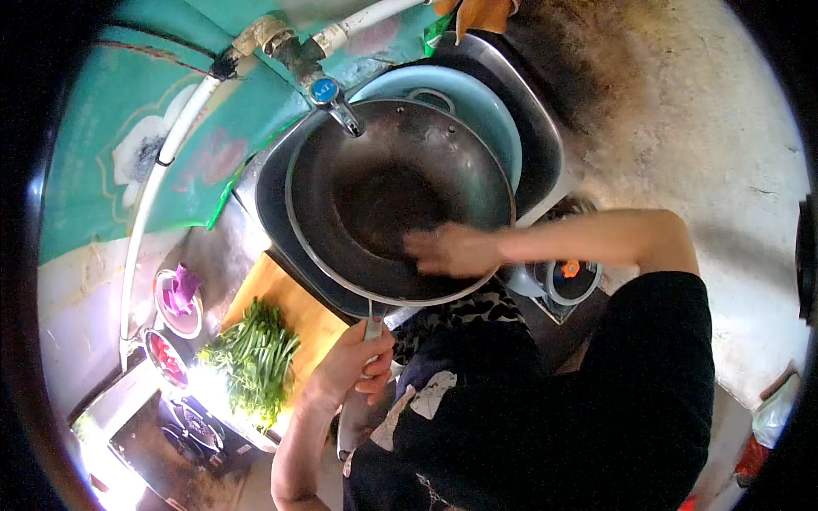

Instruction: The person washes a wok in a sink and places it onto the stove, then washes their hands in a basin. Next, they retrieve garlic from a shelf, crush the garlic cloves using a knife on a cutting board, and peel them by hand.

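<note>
Your left hand (354, 362) grips the handle (374, 322) of the wok (396, 200), mid-frame over the sink (544, 199). Your right hand (456, 249) blurs inside it; whether its fingers hold anything, I can't tell. Upper left of centre, the tap's blue cap (325, 89) carries lettering too small to read.

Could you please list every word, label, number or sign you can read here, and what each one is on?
Tap cap: a short row of white letters, perhaps "AATA", but too small and blurred to be sure.
Pan: no lettering that I can make out.
Nothing else in view can be read with confidence.
</note>
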Tool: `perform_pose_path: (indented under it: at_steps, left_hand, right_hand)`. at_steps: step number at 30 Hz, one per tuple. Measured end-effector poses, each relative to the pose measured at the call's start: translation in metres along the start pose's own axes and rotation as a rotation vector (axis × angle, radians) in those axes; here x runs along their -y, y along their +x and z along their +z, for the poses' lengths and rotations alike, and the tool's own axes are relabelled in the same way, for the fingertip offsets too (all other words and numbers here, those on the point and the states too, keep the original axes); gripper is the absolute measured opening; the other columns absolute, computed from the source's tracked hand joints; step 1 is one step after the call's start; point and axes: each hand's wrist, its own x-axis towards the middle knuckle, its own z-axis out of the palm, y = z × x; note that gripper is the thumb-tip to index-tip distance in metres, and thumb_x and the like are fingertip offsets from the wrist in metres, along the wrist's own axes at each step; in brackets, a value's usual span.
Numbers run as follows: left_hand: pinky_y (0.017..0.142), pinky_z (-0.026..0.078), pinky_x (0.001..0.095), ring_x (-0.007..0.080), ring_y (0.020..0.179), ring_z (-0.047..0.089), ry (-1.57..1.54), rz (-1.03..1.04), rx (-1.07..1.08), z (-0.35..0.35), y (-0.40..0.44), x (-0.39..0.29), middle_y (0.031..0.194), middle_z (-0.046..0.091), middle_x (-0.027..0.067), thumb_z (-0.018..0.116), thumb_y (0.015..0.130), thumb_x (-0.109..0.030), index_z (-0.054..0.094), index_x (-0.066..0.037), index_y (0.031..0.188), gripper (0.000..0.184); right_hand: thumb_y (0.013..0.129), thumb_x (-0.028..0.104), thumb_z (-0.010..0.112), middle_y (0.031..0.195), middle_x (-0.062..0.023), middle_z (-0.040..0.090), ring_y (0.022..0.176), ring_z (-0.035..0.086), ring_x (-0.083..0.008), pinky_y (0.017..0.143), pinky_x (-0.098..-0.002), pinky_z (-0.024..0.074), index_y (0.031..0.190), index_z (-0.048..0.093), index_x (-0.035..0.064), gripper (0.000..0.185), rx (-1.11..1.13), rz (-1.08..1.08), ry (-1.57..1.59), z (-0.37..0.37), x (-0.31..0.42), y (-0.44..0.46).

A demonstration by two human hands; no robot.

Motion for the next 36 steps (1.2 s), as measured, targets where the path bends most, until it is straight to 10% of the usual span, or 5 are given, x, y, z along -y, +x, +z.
perform_pose_path:
  at_steps: [5,22,25,28,36]
  left_hand:
    - [0.033,0.036,0.0285,0.0094,0.036,0.035,0.028,-0.027,-0.027,0.008,-0.004,-0.008,0.053,0.034,-0.0013,0.049,0.09,-0.016,0.038,-0.011,0.083,0.014]
    - [0.032,0.036,0.0293,0.009,0.035,0.035,-0.005,-0.05,-0.04,0.004,-0.004,-0.005,0.052,0.033,-0.0012,0.049,0.09,-0.016,0.038,-0.01,0.086,0.013]
    - [0.032,0.036,0.029,0.009,0.035,0.034,0.015,-0.042,-0.021,0.006,-0.005,-0.008,0.052,0.033,-0.0012,0.049,0.09,-0.016,0.038,-0.01,0.086,0.013]
    - [0.033,0.036,0.0286,0.0091,0.035,0.035,0.012,-0.025,-0.018,0.006,-0.004,-0.007,0.053,0.033,-0.0012,0.049,0.09,-0.017,0.038,-0.011,0.084,0.014]
    - [0.033,0.036,0.0286,0.009,0.036,0.036,0.016,-0.021,-0.035,0.007,-0.006,-0.008,0.053,0.033,-0.0016,0.051,0.09,-0.019,0.038,-0.011,0.082,0.017]
  right_hand:
    - [0.092,0.043,0.041,0.133,-0.0212,0.041,0.114,0.05,-0.037,0.097,-0.047,0.0403,0.13,0.04,0.0034,0.055,-0.401,0.076,-0.208,-0.007,-0.068,0.079]
    - [0.092,0.043,0.038,0.138,-0.0181,0.038,0.123,0.043,-0.0342,0.1,-0.0477,0.0354,0.129,0.041,0.0016,0.056,-0.068,0.165,0.074,-0.012,-0.046,0.043]
    - [0.089,0.041,0.047,0.12,-0.0206,0.05,0.102,0.055,-0.0381,0.089,-0.0502,0.0434,0.12,0.047,0.0013,0.05,-0.679,-0.064,-0.343,0.015,-0.096,0.095]
    - [0.091,0.041,0.044,0.135,-0.0202,0.04,0.12,0.044,-0.0357,0.098,-0.0494,0.0362,0.126,0.045,0.0014,0.053,-0.008,0.121,0.098,-0.013,0.011,0.028]
    - [0.09,0.038,0.046,0.126,-0.0209,0.046,0.113,0.049,-0.0378,0.089,-0.0501,0.0428,0.117,0.049,0.0026,0.044,-0.401,-0.022,-0.182,-0.007,-0.063,0.089]
